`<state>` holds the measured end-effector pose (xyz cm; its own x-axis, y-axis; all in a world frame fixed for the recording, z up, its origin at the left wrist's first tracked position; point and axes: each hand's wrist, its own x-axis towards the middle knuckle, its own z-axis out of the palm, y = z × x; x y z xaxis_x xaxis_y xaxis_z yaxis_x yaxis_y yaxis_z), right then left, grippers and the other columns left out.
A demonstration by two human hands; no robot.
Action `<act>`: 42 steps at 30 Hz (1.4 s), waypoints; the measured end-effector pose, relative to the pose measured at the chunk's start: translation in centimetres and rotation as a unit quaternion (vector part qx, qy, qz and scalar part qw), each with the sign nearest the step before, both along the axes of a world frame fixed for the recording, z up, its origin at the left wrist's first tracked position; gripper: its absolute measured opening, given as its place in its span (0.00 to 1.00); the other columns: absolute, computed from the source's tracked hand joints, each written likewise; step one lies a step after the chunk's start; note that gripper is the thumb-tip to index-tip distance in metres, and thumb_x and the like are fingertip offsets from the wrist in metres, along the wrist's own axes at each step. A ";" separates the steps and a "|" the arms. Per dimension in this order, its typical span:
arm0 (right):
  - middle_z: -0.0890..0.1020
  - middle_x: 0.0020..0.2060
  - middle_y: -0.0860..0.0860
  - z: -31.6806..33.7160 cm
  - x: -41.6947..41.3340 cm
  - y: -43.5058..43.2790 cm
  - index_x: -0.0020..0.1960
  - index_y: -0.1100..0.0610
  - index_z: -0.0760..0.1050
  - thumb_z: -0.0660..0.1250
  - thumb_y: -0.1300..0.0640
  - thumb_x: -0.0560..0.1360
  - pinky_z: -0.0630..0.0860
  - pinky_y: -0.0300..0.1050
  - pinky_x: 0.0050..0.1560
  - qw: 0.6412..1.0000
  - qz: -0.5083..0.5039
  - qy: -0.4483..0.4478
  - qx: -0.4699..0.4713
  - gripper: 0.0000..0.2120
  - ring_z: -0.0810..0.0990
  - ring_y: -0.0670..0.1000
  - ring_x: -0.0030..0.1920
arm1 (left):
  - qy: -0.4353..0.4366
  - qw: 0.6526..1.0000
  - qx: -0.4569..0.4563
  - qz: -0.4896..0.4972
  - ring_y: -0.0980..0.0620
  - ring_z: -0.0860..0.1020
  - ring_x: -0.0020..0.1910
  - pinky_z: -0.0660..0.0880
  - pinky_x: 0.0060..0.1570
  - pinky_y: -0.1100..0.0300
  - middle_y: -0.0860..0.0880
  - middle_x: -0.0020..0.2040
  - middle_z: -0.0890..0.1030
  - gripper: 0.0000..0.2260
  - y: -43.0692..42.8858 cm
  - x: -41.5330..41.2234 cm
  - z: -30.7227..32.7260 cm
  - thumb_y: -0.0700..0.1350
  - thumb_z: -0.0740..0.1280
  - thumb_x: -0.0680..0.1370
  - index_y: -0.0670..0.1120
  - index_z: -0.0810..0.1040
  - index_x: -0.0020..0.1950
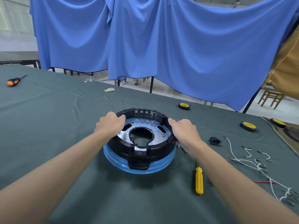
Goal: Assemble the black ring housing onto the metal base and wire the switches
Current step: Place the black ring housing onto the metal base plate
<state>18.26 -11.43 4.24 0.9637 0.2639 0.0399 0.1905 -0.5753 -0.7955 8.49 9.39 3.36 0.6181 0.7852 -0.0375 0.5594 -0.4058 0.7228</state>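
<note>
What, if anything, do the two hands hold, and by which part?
The black ring housing, by its rim: left hand on the left side, right hand on the right.

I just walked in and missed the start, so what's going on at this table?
A person holds the black ring housing by its rim, left hand on its left side and right hand on its right. The housing sits over the metal base, whose silvery plate shows inside the ring. To the right on the green cloth, the white wires, a black socket and a yellow screwdriver lie untouched, so no wiring is done yet.
</note>
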 end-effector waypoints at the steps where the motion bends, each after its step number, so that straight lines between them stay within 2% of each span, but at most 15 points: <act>1: 0.70 0.31 0.50 0.0 0.2 -0.1 0.32 0.56 0.60 0.57 0.43 0.77 0.66 0.46 0.38 1.000 0.018 0.018 0.019 0.22 0.69 0.54 0.34 | 0.020 1.000 0.019 0.013 0.41 0.70 0.49 0.67 0.47 0.53 0.46 0.47 0.72 0.15 0.0 -0.1 0.1 0.56 0.58 0.80 0.44 0.67 0.50; 3: 0.80 0.44 0.53 0.1 0.5 -0.3 0.44 0.59 0.76 0.58 0.41 0.78 0.73 0.50 0.55 0.994 0.069 0.071 0.054 0.21 0.78 0.55 0.47 | 0.045 0.998 0.032 0.030 0.41 0.71 0.50 0.67 0.49 0.52 0.46 0.47 0.72 0.16 0.1 -0.3 0.4 0.56 0.59 0.78 0.44 0.66 0.55; 5: 0.79 0.57 0.52 0.2 0.6 -0.5 0.59 0.56 0.75 0.56 0.39 0.78 0.70 0.55 0.65 0.991 0.104 0.085 0.028 0.23 0.76 0.55 0.59 | 0.032 0.999 -0.004 0.035 0.39 0.74 0.52 0.67 0.46 0.53 0.43 0.51 0.76 0.19 0.6 -0.4 0.6 0.52 0.62 0.76 0.41 0.68 0.60; 9: 0.75 0.37 0.51 0.6 0.4 -0.8 0.39 0.57 0.68 0.51 0.37 0.78 0.80 0.50 0.48 0.997 0.056 0.041 -0.012 0.24 0.76 0.52 0.39 | -0.061 0.993 -0.098 0.013 0.41 0.74 0.53 0.67 0.39 0.56 0.39 0.60 0.76 0.22 1.7 -0.5 0.6 0.50 0.65 0.76 0.39 0.69 0.65; 12: 0.77 0.41 0.52 0.7 0.2 -0.7 0.46 0.58 0.71 0.50 0.34 0.77 0.83 0.52 0.47 0.995 0.045 0.092 0.015 0.27 0.77 0.53 0.39 | -0.081 0.990 -0.113 -0.028 0.42 0.76 0.54 0.71 0.48 0.52 0.42 0.56 0.77 0.17 2.0 -0.4 0.6 0.52 0.65 0.78 0.41 0.72 0.59; 16: 0.77 0.53 0.52 0.9 0.8 -0.2 0.60 0.59 0.68 0.54 0.34 0.77 0.81 0.53 0.51 0.975 0.045 0.178 0.122 0.29 0.81 0.55 0.47 | -0.023 0.997 -0.069 -0.012 0.42 0.76 0.52 0.73 0.51 0.51 0.43 0.51 0.79 0.15 2.3 -0.9 0.7 0.54 0.63 0.76 0.43 0.76 0.53; 19: 0.82 0.47 0.56 0.5 1.2 -0.3 0.59 0.60 0.72 0.57 0.44 0.81 0.81 0.48 0.48 0.953 0.049 0.209 0.216 0.19 0.83 0.53 0.44 | -0.018 0.995 -0.098 0.006 0.41 0.76 0.51 0.74 0.51 0.50 0.42 0.54 0.79 0.15 2.4 -1.5 1.3 0.53 0.62 0.75 0.42 0.75 0.54; 22: 0.85 0.48 0.54 -0.5 2.3 -1.8 0.51 0.57 0.80 0.62 0.55 0.79 0.78 0.49 0.57 0.997 0.055 0.027 0.047 0.09 0.82 0.53 0.51 | 0.040 0.998 0.027 0.037 0.38 0.71 0.61 0.69 0.56 0.48 0.39 0.63 0.73 0.23 1.2 -1.5 1.9 0.53 0.63 0.77 0.41 0.69 0.65; 24: 0.84 0.51 0.51 -0.7 2.6 -3.1 0.54 0.54 0.82 0.63 0.58 0.78 0.75 0.45 0.57 0.987 0.084 -0.089 -0.102 0.10 0.80 0.52 0.56 | 0.003 0.989 0.149 0.017 0.38 0.68 0.65 0.66 0.61 0.46 0.38 0.65 0.72 0.22 -0.7 -1.5 2.3 0.53 0.63 0.78 0.43 0.69 0.67; 27: 0.85 0.48 0.50 -0.9 2.4 -4.3 0.53 0.53 0.83 0.64 0.57 0.78 0.76 0.45 0.54 0.959 0.143 -0.111 -0.218 0.09 0.80 0.53 0.53 | -0.111 0.965 0.197 -0.134 0.43 0.75 0.60 0.71 0.61 0.50 0.44 0.60 0.79 0.15 -4.3 -1.2 3.3 0.50 0.64 0.79 0.47 0.76 0.64; 29: 0.84 0.38 0.48 -1.2 2.1 -4.4 0.47 0.53 0.84 0.65 0.57 0.77 0.78 0.45 0.49 0.949 0.160 -0.115 -0.245 0.08 0.82 0.53 0.48 | -0.142 0.934 0.213 -0.251 0.48 0.76 0.59 0.71 0.62 0.53 0.48 0.58 0.80 0.13 -6.7 -1.0 3.4 0.49 0.65 0.79 0.50 0.78 0.63; 32: 0.85 0.44 0.52 -1.6 1.8 -4.2 0.46 0.54 0.84 0.67 0.54 0.76 0.79 0.50 0.51 0.943 0.158 -0.132 -0.260 0.07 0.79 0.55 0.50 | -0.102 0.888 0.300 -0.332 0.50 0.73 0.63 0.69 0.64 0.54 0.51 0.61 0.79 0.13 -9.0 -0.5 2.8 0.51 0.63 0.81 0.52 0.79 0.63; 34: 0.84 0.47 0.54 -1.9 1.8 -4.2 0.47 0.53 0.85 0.68 0.54 0.75 0.79 0.51 0.51 0.942 0.146 -0.137 -0.271 0.07 0.78 0.57 0.52 | -0.069 0.892 0.296 -0.335 0.49 0.74 0.63 0.71 0.63 0.51 0.51 0.61 0.79 0.13 -9.3 -0.3 2.1 0.51 0.62 0.81 0.52 0.80 0.63; 37: 0.83 0.45 0.56 -2.4 1.9 -4.1 0.45 0.55 0.84 0.70 0.53 0.74 0.79 0.51 0.48 0.941 0.126 -0.159 -0.272 0.07 0.77 0.60 0.52 | -0.069 0.900 0.279 -0.328 0.47 0.77 0.55 0.76 0.53 0.49 0.49 0.49 0.81 0.12 -9.3 -0.2 1.5 0.49 0.61 0.81 0.49 0.84 0.51; 42: 0.78 0.36 0.56 -2.7 1.7 -4.7 0.37 0.61 0.78 0.68 0.46 0.75 0.76 0.50 0.40 0.941 0.117 -0.175 -0.265 0.18 0.73 0.59 0.48 | -0.057 0.903 0.269 -0.330 0.49 0.74 0.60 0.73 0.57 0.52 0.48 0.59 0.78 0.17 -9.0 -0.1 1.2 0.53 0.60 0.82 0.58 0.74 0.70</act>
<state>19.95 -16.10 1.53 0.8292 0.5392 0.1469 0.5579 -0.7831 -0.2747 8.44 0.39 4.58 0.9337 0.1304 0.3334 0.0016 -0.9328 0.3603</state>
